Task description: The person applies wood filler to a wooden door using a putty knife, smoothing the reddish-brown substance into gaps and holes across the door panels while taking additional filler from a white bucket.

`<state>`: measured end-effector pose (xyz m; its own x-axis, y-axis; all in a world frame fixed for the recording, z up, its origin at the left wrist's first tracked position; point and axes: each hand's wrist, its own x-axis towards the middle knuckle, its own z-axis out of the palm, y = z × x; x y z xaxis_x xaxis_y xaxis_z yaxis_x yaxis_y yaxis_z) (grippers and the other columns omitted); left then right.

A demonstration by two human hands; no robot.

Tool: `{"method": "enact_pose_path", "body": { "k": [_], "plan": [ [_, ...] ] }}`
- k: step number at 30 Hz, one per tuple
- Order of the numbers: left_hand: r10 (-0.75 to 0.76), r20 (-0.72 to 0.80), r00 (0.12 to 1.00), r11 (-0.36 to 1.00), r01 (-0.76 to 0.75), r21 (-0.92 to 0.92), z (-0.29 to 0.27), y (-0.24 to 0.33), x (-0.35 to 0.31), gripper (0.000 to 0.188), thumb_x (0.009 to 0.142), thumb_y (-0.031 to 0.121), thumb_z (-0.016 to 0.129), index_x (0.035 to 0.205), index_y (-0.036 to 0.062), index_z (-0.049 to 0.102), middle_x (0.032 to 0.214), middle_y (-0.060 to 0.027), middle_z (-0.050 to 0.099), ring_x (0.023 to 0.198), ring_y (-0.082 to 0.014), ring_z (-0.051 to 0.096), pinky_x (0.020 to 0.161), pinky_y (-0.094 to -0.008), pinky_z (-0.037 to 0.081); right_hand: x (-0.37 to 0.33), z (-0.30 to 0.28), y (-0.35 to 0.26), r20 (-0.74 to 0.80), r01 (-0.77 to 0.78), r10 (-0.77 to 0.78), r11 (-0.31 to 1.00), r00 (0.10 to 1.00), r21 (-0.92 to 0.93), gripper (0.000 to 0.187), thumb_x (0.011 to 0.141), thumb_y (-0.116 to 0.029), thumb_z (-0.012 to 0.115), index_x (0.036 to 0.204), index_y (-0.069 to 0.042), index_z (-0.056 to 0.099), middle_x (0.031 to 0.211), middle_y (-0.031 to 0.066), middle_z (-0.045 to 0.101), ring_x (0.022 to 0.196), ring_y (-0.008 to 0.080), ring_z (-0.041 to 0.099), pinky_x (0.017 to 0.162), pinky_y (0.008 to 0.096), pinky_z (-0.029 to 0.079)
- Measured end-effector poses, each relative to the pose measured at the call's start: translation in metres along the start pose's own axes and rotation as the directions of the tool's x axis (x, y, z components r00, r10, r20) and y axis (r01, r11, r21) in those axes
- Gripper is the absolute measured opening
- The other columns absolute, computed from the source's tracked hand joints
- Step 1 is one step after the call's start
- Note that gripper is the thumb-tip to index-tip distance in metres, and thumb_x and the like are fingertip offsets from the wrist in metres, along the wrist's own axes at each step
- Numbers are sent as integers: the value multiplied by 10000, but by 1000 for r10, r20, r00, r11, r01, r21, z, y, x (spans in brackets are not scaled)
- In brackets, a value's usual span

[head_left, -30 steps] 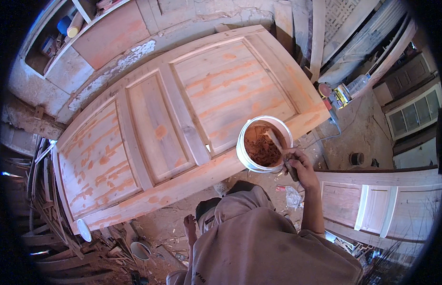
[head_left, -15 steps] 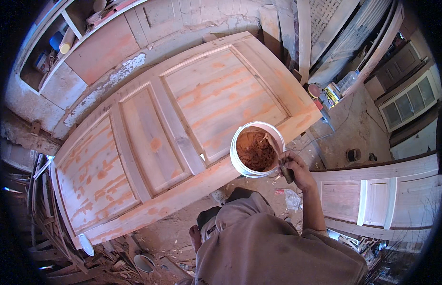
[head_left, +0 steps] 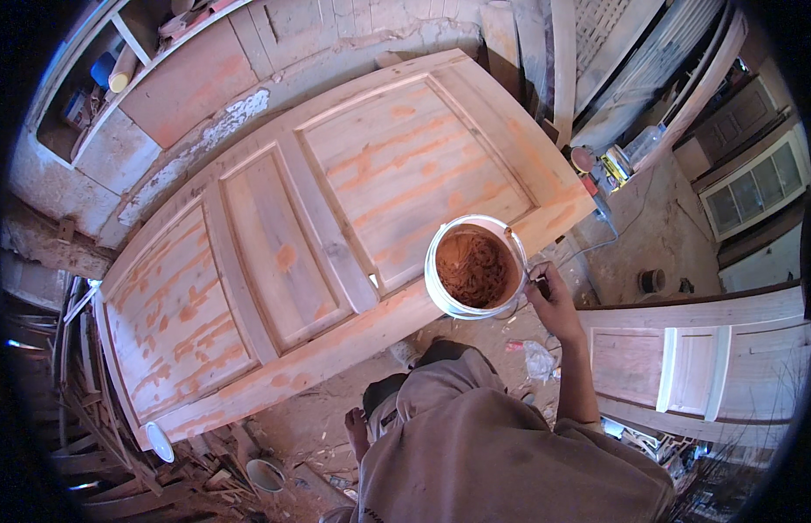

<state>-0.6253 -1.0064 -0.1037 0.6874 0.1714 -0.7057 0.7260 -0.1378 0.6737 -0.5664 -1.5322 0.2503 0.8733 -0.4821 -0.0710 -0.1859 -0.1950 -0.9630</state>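
Observation:
My right hand (head_left: 554,301) is closed in a pinch right beside a white bucket (head_left: 437,292). A small pale bit shows at its fingertips, but I cannot make out what they hold. The bucket contains thick reddish-brown paste (head_left: 475,268) with a churned surface. It appears over the near edge of a large panelled wooden door (head_left: 331,253); whether it rests there is not clear. Orange-brown patches and streaks mark the door's panels and frame. Low by my leg hangs my left hand (head_left: 357,425), mostly hidden by my clothing, its fingers hard to see.
A white round lid (head_left: 160,443) sits at the door's near left corner. Scrap wood (head_left: 100,436) piles up at left. To the right lies another panelled door (head_left: 628,366). A plastic bag (head_left: 538,362) is on the floor. Shelving (head_left: 83,105) lines the far left wall.
The dark-handled tool that was in my right hand at the bucket's rim no longer shows. My right hand has shifted slightly, fingers now pinched beside the bucket.

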Motion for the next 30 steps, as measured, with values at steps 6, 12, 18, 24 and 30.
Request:
{"method": "enact_pose_path", "body": {
  "k": [6,12,18,24,30],
  "plan": [
    [-8,-28,1000,1000,9,15,-10,-11,1,408,1001,329,510,1222,-7,577,1091,-149,677,926,-230,671,754,-350,537,2,4,-3,-56,99,-122,949,991,-300,194,929,8,592,1081,-60,492,858,31,560,724,107,525,625,270,426],
    [-20,-30,999,1000,20,2,-8,-6,-8,417,1003,353,512,1211,-2,585,1054,-125,687,892,-206,674,672,-304,516,-1,11,-8,-4,46,-46,997,999,-68,327,936,-4,532,1259,-49,507,973,81,652,786,151,601,690,281,484],
    [20,-9,1000,999,-19,33,-7,9,-10,424,997,365,529,1203,-1,587,1041,-115,692,890,-193,683,645,-283,507,-2,24,-11,81,-265,255,866,964,424,370,963,-137,472,1314,-26,510,941,92,653,774,145,600,671,258,489],
    [5,-19,1000,999,-5,47,-9,22,-13,398,998,356,537,1207,21,591,1049,-106,691,876,-181,676,667,-294,506,-1,28,3,310,-434,323,456,894,777,443,990,-306,520,1307,4,517,879,73,643,527,112,494,442,234,388],
    [-27,3,1000,998,27,52,-12,23,-7,392,1003,351,545,1225,30,579,1066,-95,674,857,-169,657,663,-290,496,-7,29,-1,464,-508,209,340,861,791,421,1005,-320,530,1273,6,537,806,48,587,481,98,467,390,222,348]
  ]
}}
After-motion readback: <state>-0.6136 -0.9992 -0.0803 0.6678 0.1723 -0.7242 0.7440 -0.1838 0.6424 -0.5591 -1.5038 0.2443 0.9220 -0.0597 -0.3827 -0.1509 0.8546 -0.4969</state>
